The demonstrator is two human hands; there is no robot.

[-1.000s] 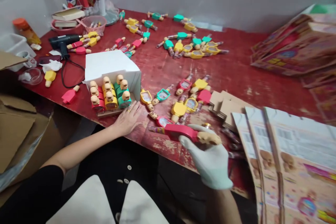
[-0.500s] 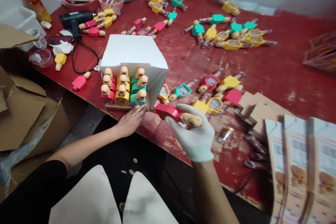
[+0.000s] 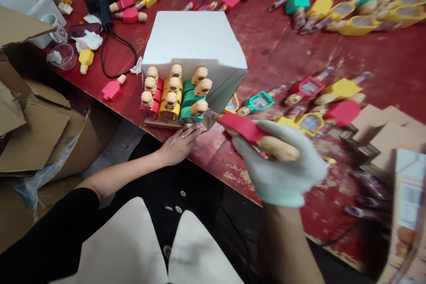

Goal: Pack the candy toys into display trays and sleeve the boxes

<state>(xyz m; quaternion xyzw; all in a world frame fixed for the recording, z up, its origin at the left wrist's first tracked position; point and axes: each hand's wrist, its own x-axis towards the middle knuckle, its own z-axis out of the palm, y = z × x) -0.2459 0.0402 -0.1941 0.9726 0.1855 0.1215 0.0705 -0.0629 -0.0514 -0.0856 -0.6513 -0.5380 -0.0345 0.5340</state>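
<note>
A white box (image 3: pixel 195 35) lies on the table with its mouth toward me. Inside stand rows of red, yellow and green toys (image 3: pixel 191 105), each topped by a tan animal head. My left hand (image 3: pixel 179 144), bare with a ring, lies at the box's lower front edge, fingers stretched out and touching it. In its white glove, my right hand (image 3: pixel 286 166) grips a red paddle-shaped toy (image 3: pixel 242 127) by the end with the tan head. The toy's clear, narrow tip points at the box's right front corner. Some of the right fingers are hidden behind the toy.
More toys, such as a green-framed one (image 3: pixel 261 102), lie scattered over the red table (image 3: pixel 266 60). A heat gun (image 3: pixel 106 0) and its looped cord are at the back left. Flattened brown cardboard (image 3: pixel 392 137) and printed packaging (image 3: pixel 408 204) are at the right. Open cartons (image 3: pixel 36 128) stand at the left.
The view has shifted and come closer, so things sit further left or right in it. My right hand still grips the red toy beside the box. My left hand stays at the box edge.
</note>
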